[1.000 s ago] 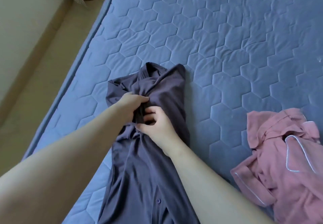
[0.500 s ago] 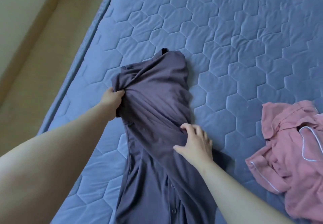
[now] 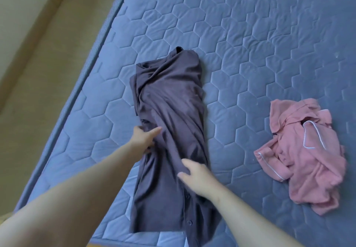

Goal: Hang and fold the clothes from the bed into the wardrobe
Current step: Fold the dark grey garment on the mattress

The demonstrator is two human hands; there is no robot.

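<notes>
A dark grey buttoned garment (image 3: 169, 112) lies lengthwise on the blue quilted mattress (image 3: 250, 34), narrowed into a long strip with its collar at the far end. My left hand (image 3: 144, 138) grips the garment's left edge about halfway down, thumb on top of the cloth. Lower down, near the button line, my right hand (image 3: 196, 173) pinches a fold of the same garment between thumb and fingers. A crumpled pink garment with white piping (image 3: 300, 156) lies apart to the right.
The mattress's left edge (image 3: 92, 58) runs diagonally, with beige floor (image 3: 38, 73) beyond it. The near edge of the mattress sits just below the garment's hem. Bare quilted surface stretches beyond and between the two garments.
Both hands slid down the dark garment toward me, from the shoulder area to its middle. The sides are now folded inward, and the view has pulled back.
</notes>
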